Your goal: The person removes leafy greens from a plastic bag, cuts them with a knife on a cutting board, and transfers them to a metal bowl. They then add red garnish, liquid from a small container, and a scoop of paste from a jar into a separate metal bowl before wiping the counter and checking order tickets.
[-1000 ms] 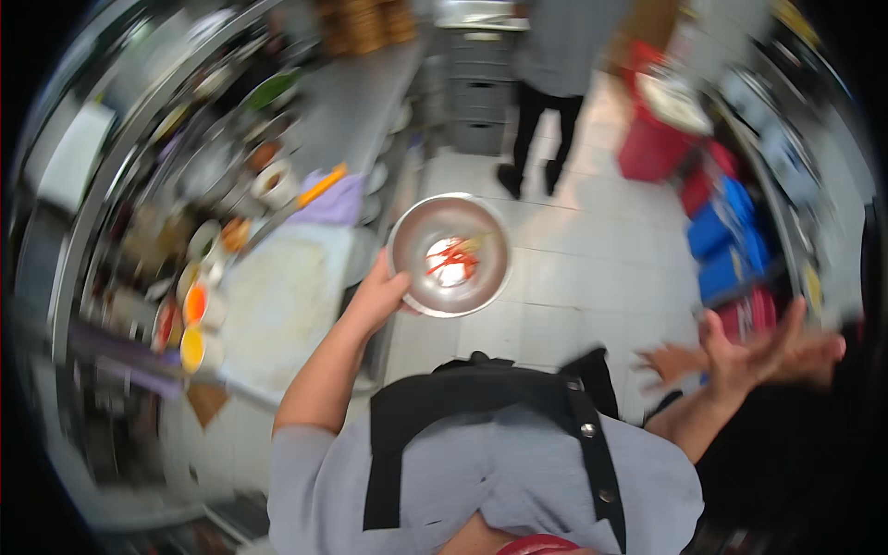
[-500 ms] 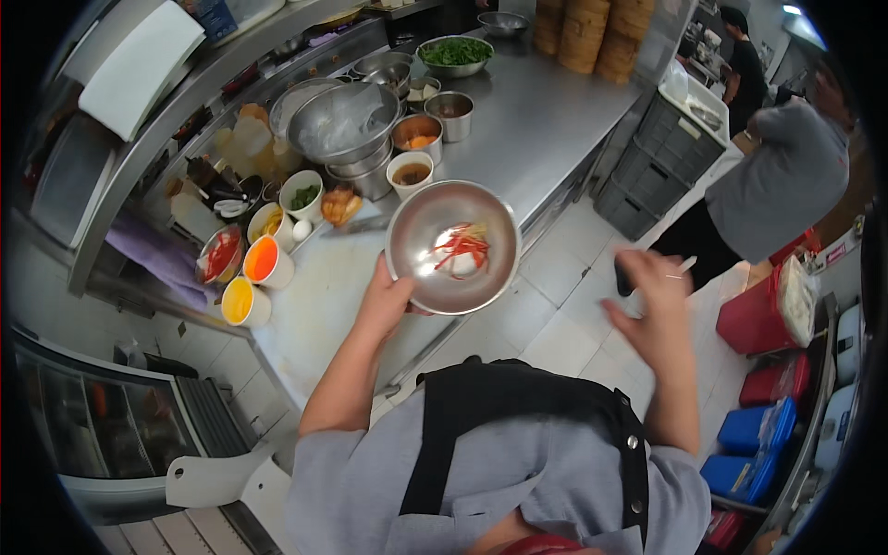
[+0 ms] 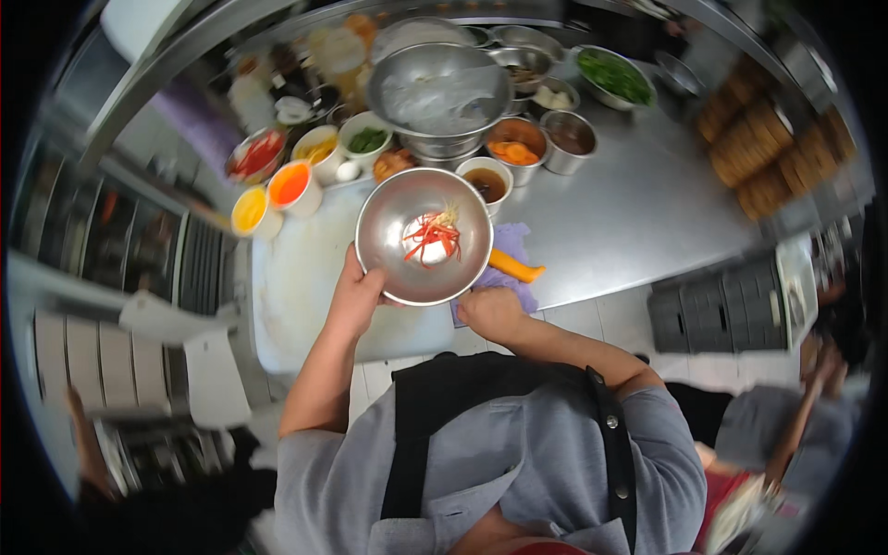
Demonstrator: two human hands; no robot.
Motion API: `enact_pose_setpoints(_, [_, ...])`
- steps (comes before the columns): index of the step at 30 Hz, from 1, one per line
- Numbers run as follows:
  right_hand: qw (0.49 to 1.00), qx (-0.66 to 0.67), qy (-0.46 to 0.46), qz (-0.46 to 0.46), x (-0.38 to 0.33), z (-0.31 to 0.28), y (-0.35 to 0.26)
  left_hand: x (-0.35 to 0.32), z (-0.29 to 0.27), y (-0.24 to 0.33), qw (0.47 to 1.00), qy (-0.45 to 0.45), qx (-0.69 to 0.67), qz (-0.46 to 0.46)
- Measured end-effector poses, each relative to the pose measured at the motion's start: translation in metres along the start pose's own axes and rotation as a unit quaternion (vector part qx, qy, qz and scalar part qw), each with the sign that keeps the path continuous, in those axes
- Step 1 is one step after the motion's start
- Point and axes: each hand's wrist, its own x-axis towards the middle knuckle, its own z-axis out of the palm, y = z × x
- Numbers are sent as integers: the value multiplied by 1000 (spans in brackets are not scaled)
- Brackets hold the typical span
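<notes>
My left hand (image 3: 356, 296) grips the lower left rim of a round steel bowl (image 3: 388, 245), held level above the counter's front edge. Inside the bowl lie red and pale shredded strips (image 3: 431, 237) on something white. My right hand (image 3: 490, 313) rests with curled fingers on a purple cloth (image 3: 524, 294) just under the bowl's right side; its fingertips are hidden by the bowl. An orange-handled tool (image 3: 518, 268) lies on the cloth next to that hand.
Under the bowl lies a white cutting board (image 3: 305, 268). Behind it stand small bowls of yellow (image 3: 250, 211), orange (image 3: 291, 185) and red (image 3: 257, 153) items, a large steel mixing bowl (image 3: 439, 92), brown sauce (image 3: 486, 180) and greens (image 3: 615, 76). Another person (image 3: 786, 435) stands lower right.
I have turned to face the steel counter. The bowl now hovers over the board's edge, and my right hand has come down from open in the air onto the purple cloth.
</notes>
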Motion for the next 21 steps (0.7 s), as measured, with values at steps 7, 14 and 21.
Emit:
enact_pose_setpoints(7, [941,279,-85,-173,-16,-65,48,-45,76,-1,988,145,-59,-19])
enact_pose_setpoints(14, [922,375,-80,-46,-53,-95,162,-39,136,-2,989,133,-58,-9])
enact_pose_setpoints(21, [863,489,-23,123,-78,-129,215,15,170,-16,997,36,-59,34])
